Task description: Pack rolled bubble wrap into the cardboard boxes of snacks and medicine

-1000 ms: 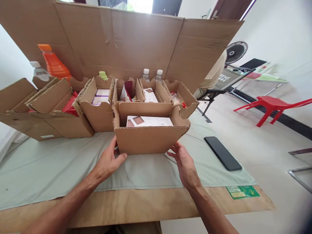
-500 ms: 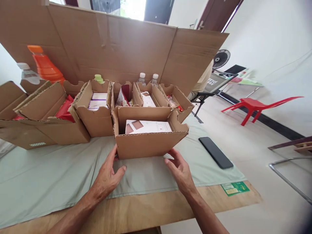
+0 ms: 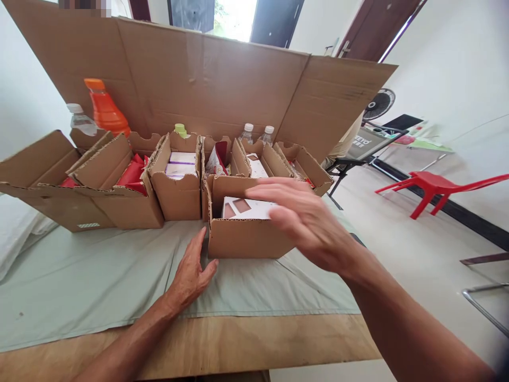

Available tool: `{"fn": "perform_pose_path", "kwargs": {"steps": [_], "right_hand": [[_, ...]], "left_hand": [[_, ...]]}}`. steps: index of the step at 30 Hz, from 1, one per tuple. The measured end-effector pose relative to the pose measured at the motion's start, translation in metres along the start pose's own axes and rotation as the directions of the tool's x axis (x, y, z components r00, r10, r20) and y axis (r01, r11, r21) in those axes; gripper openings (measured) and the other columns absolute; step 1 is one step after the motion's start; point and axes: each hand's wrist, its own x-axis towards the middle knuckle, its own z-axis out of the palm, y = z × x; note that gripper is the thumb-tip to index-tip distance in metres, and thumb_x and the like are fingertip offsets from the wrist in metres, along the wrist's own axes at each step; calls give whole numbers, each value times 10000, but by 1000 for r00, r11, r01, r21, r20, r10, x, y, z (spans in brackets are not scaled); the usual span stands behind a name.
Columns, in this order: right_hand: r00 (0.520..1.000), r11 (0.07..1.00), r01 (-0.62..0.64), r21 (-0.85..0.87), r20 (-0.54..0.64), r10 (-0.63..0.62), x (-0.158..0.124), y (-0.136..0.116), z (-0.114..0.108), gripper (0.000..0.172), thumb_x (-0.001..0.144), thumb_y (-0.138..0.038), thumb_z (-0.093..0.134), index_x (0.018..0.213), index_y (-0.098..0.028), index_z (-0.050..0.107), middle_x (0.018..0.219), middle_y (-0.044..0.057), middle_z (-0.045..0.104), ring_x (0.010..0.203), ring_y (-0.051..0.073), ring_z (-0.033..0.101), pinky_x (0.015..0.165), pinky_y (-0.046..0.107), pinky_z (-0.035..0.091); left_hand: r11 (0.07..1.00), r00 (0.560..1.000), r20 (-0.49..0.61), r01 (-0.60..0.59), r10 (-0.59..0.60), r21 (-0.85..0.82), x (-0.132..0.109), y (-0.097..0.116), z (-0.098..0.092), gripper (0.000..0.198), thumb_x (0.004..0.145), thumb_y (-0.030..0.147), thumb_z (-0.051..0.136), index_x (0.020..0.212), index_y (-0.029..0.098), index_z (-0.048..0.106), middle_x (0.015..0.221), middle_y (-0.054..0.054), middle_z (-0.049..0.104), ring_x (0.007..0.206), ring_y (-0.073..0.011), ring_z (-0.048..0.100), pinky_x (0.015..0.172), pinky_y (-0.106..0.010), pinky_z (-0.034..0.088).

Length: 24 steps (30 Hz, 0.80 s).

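Observation:
In front of me a small open cardboard box (image 3: 248,240) stands on the green cloth, with a flat white carton (image 3: 254,210) with brown squares lying inside. My left hand (image 3: 194,268) is open beside the box's lower left corner, its fingers stretched along that side; contact is unclear. Over the box's right part hovers my right hand (image 3: 306,223), open and empty, fingers extended and slightly blurred. It hides the box's right end and part of the carton.
Behind stands a row of cardboard bins (image 3: 175,196) holding red packets (image 3: 133,174) and white boxes (image 3: 181,164). An orange bottle (image 3: 107,111) and clear bottles (image 3: 268,135) stand behind them, before a tall cardboard panel (image 3: 222,79). A seated person is partly visible at right.
My right hand has left the box's lower right corner and risen over its top. My left hand stays near the left corner. The whole view has shifted.

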Motion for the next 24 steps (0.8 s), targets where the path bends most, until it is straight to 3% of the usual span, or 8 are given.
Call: {"fn": "perform_pose_path", "kwargs": {"steps": [3,5,7,12,17,20,22,24], "right_hand": [[904,996,87,-30,423,-67,43,2,20,430,992,-598,550,1083,-252,789,1137,57,775,1306,335,609,1118,517,442],[830,986,144,-87,553,-73,54,7,31,455,895,-610,691,1128,-227,772,1170,87,761,1233,346,635,1059,507,459],[810,969,202,-141,580,-84,54,11,37,436,848,-552,768,1118,-210,759,1140,95,761,1145,326,657,1018,484,457],[835,919,283,-276,541,-95,54,7,38,364,860,-532,739,764,-183,697,789,78,708,917,279,645,934,440,427],[807,923,243,-297,591,-23,57,9,36,349,899,-501,693,839,-158,715,857,99,731,864,267,664,867,414,456],[877,932,276,-236,459,-143,43,8,29,323,919,-467,680,1031,-171,743,1109,128,763,1027,300,705,928,442,506],[940,922,318,-222,203,-275,26,5,25,319,951,-447,656,1149,-206,725,1330,131,708,1233,325,659,1021,475,504],[949,926,308,-220,4,-315,4,3,28,294,975,-405,641,1236,-279,690,1342,85,711,1230,317,669,1037,489,504]], "left_hand": [[998,999,-11,-43,44,44,3,-4,4,636,945,285,558,1552,201,387,1530,-178,548,1408,-329,541,1161,-559,448],[994,998,1,-58,58,98,4,-6,5,591,966,268,523,1540,193,406,1471,-180,595,1362,-324,578,1122,-544,480],[988,998,15,-62,61,138,4,-6,6,563,973,255,503,1523,165,423,1434,-195,615,1332,-334,593,1092,-545,496],[987,998,29,-54,51,153,4,-2,8,549,975,245,473,1504,103,428,1406,-231,625,1294,-369,597,1066,-583,490],[986,998,42,-49,43,157,7,1,8,608,969,237,454,1556,113,361,1453,-242,596,1300,-391,588,1075,-627,469],[983,999,43,-36,29,181,8,5,8,649,941,231,479,1563,91,356,1475,-253,580,1329,-393,578,1113,-620,454],[979,999,43,-28,19,204,9,8,6,670,913,229,517,1553,85,383,1469,-243,595,1325,-377,591,1136,-583,460],[974,999,44,-26,16,227,10,11,1,676,885,245,569,1533,105,434,1433,-211,636,1296,-354,619,1135,-537,486]]}}
